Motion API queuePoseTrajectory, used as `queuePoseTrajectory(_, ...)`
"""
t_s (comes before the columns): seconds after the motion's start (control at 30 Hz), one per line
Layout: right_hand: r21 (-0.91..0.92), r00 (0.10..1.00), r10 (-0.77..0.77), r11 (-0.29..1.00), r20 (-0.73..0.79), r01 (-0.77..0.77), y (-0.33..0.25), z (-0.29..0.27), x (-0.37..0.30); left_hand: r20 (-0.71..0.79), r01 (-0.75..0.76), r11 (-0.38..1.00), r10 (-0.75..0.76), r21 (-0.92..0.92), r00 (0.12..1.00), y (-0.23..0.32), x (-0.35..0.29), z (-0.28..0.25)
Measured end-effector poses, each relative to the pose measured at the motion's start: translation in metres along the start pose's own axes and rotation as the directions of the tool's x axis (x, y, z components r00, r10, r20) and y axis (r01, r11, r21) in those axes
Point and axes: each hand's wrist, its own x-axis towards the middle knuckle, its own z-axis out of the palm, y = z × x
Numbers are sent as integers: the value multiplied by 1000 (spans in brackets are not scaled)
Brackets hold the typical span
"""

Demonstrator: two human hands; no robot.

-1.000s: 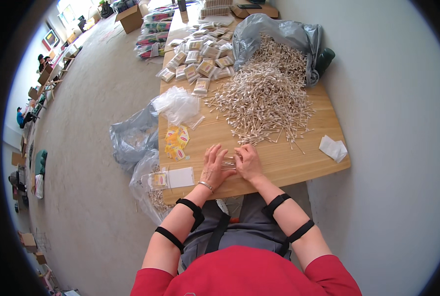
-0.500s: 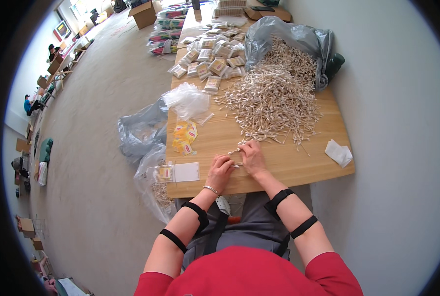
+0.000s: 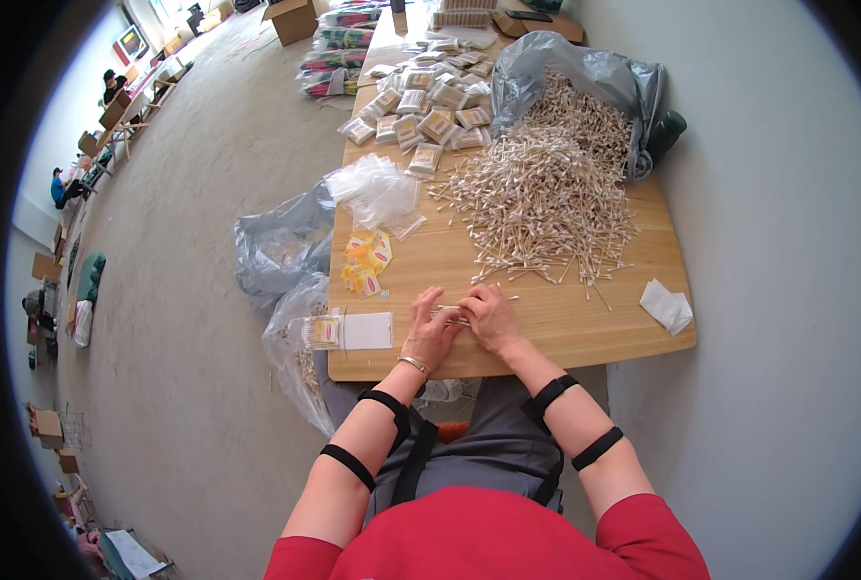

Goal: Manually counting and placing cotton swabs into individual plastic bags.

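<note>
Close to the table's near edge, my two hands meet over a few cotton swabs (image 3: 449,314). My left hand (image 3: 431,329) curls its fingers and thumb around them from the left. From the right, my right hand (image 3: 490,317) bends over their other ends with fingers closed; its fingertips are partly hidden. Just beyond is a large heap of loose cotton swabs (image 3: 546,198), spilling from a grey plastic bag (image 3: 527,63). Left of my left hand lies a white card (image 3: 368,331) beside a small filled pack of swabs (image 3: 323,332).
Yellow printed labels (image 3: 366,259) and clear empty bags (image 3: 377,188) lie along the left side of the wooden table (image 3: 546,333). Filled swab packs (image 3: 437,124) are piled farther back. A white tissue (image 3: 665,306) rests near the right edge, by the wall. Plastic bags (image 3: 281,242) hang off the left edge.
My right hand has drawn slightly down from the heap's edge. My left hand's fingers have lifted and spread a little around the swabs. The view has shifted slightly.
</note>
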Motion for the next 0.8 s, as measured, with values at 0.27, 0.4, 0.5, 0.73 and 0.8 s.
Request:
queuePoseTrajectory(0.27,-29,980,177,983,-90,-181,42,-30,7,132,0,996,12,-92,991,-9,-1,0)
queuePoseTrajectory(0.4,-130,945,221,958,-241,-257,51,-40,-1,184,16,994,4,-106,983,-8,1,-1)
queuePoseTrajectory(0.5,-184,955,212,950,-209,-251,40,-46,-10,124,58,992,-44,-116,991,-8,-2,-1)
queuePoseTrajectory(0.73,-279,915,276,891,-295,-359,44,-48,-25,145,-23,996,36,-85,989,-11,1,-1)
queuePoseTrajectory(0.8,-234,927,258,917,-272,-324,48,-46,-23,142,-29,995,42,-94,989,-9,1,1)
